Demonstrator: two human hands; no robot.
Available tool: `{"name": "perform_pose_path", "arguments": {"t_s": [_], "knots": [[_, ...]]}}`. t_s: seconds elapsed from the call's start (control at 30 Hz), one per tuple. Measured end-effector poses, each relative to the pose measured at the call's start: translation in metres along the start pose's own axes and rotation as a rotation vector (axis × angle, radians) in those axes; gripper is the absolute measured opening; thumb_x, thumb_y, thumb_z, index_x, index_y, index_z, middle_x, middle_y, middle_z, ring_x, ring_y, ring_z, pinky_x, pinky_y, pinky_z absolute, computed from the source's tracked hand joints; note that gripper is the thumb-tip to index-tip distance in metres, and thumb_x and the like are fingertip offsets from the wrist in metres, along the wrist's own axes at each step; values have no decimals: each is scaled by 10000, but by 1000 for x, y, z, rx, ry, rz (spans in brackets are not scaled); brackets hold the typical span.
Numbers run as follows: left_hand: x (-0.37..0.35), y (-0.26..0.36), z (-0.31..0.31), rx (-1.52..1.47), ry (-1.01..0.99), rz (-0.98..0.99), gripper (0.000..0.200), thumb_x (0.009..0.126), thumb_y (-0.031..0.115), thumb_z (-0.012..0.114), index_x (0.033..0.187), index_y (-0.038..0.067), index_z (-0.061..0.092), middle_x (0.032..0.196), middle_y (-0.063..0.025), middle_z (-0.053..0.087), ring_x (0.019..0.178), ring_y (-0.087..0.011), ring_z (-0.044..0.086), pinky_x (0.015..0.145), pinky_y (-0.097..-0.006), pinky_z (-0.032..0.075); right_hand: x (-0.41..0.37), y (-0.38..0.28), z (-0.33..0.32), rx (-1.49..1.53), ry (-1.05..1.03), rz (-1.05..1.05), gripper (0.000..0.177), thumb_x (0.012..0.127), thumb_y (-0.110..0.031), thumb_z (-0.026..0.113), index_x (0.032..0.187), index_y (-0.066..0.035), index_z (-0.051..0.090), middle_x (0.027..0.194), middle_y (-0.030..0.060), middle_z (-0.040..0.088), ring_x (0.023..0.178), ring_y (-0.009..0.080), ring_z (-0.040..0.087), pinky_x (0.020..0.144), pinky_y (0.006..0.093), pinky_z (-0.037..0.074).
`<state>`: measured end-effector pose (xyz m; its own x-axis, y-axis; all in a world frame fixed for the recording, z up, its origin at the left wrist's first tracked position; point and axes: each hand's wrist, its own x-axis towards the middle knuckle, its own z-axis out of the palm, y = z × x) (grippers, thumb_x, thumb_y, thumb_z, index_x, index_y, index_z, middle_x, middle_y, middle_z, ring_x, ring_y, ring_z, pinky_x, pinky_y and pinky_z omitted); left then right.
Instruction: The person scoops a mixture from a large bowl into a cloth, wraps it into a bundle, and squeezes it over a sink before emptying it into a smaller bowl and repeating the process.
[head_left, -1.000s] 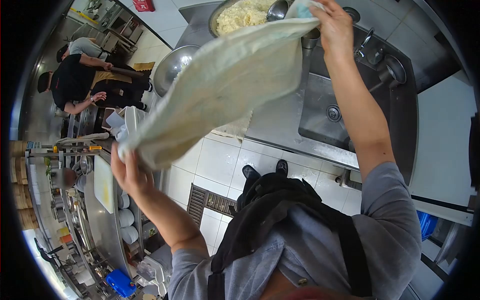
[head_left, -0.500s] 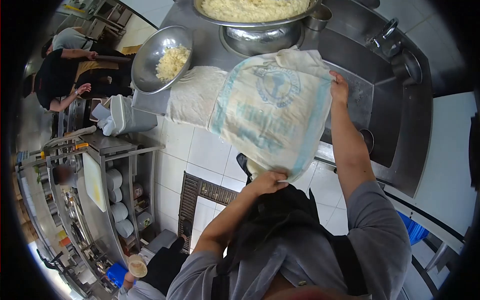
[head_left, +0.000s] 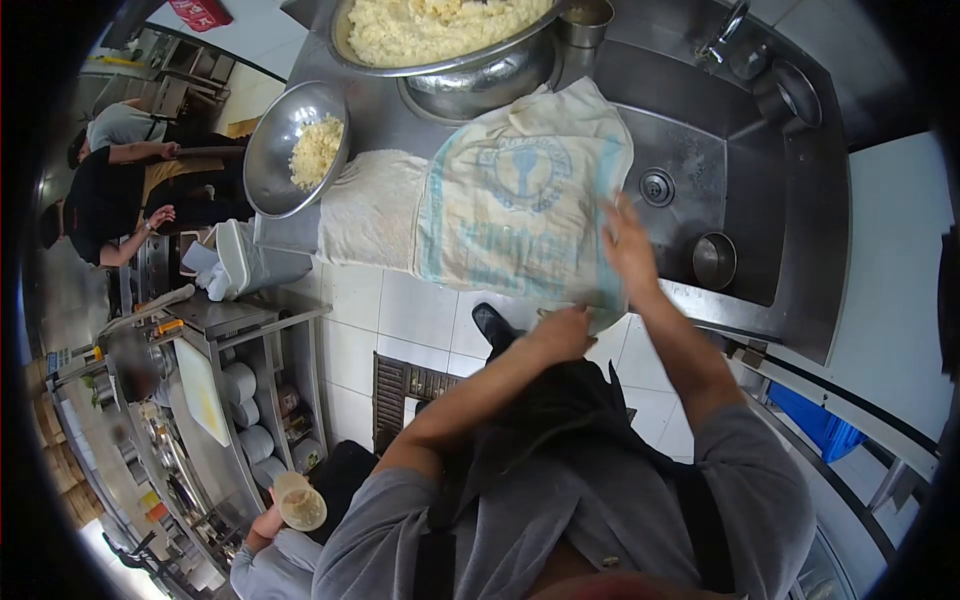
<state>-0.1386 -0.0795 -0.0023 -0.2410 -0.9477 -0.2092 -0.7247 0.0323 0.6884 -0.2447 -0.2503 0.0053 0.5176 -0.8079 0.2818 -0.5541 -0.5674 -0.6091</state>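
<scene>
A white cloth with faded blue-green print and stripes lies over the counter's front edge beside the sink. Its lower edge hangs toward me, where my left hand has its fingers closed on the bottom right corner. My right hand is at the cloth's right border with fingers stretched out, slightly blurred, its fingertips overlapping the striped edge. A plain whitish cloth lies flat under the left side of the printed one.
Behind the cloths, a large bowl of pale crumbly food sits on an upturned metal bowl. A smaller steel bowl stands left. The sink at right holds a metal cup. Another person's hand holds a tub at lower left.
The printed cloth has come down flatter onto the counter edge. My right hand has let go of its upper right side and moved down toward me; my left hand has shifted right.
</scene>
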Motion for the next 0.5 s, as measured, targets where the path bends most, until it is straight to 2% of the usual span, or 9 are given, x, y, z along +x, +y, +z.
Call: {"name": "perform_pose_path", "arguments": {"t_s": [0.03,0.1,0.13,0.17,0.23,0.3,0.37,0.43,0.5], "knots": [[10,-3,-26,67,-160,-56,269,803,199,610,968,-13,606,967,-238,633,864,-423,622,781,-492,506,-19,-5,4,44,-78,-8,425,800,-37,604,1222,-69,570,1305,234,502,1155,405,518,970,444,439],[38,-28,-88,101,65,-86,249,792,193,580,937,-6,617,912,-235,642,792,-410,632,735,-508,510,-44,-8,14,82,-144,-21,398,798,-36,603,1195,-63,587,1298,226,505,1140,399,528,955,444,445],[53,-64,-98,211,261,-122,212,783,144,555,926,2,622,903,-210,649,731,-405,630,700,-510,508,-51,-7,18,66,-235,-20,371,796,-40,607,1167,-60,602,1271,215,522,1120,393,540,938,441,452],[67,-75,-129,156,480,-253,219,762,59,551,962,33,635,1006,-197,631,946,-379,612,804,-455,514,-55,-7,20,45,-324,-20,344,795,-43,610,1139,-57,616,1244,204,538,1100,387,552,921,438,460],[87,-127,-160,487,729,-92,277,772,61,546,1037,15,610,1133,-169,600,1097,-359,555,895,-439,491,-61,-10,19,8,-315,-24,319,795,-58,616,1115,-60,628,1228,193,548,1084,380,562,913,434,465],[86,-150,-187,547,530,-236,360,794,76,538,1147,16,567,1248,-172,534,1203,-345,482,971,-430,454,-60,-8,20,-38,-293,-44,275,802,-94,623,1074,-60,648,1209,179,570,1068,374,576,920,433,466],[81,-190,-190,478,494,-300,389,825,109,524,1207,38,541,1314,-157,483,1266,-321,424,969,-455,452,-48,-9,9,0,-308,6,277,802,-110,635,1072,-52,652,1210,189,580,1069,377,580,926,431,468],[79,-200,-193,403,444,-366,420,856,142,511,1268,60,515,1381,-141,433,1328,-297,366,968,-479,450,-11,-20,-11,25,-303,118,289,809,-115,648,1087,-35,648,1196,201,594,1060,383,587,927,422,471],[74,-197,-201,339,447,-465,383,866,163,529,1234,60,547,1347,-148,477,1295,-317,414,979,-478,444,49,-37,-38,48,1,78,297,831,-130,651,1108,-23,641,1165,203,612,1017,363,614,890,398,492]]}}
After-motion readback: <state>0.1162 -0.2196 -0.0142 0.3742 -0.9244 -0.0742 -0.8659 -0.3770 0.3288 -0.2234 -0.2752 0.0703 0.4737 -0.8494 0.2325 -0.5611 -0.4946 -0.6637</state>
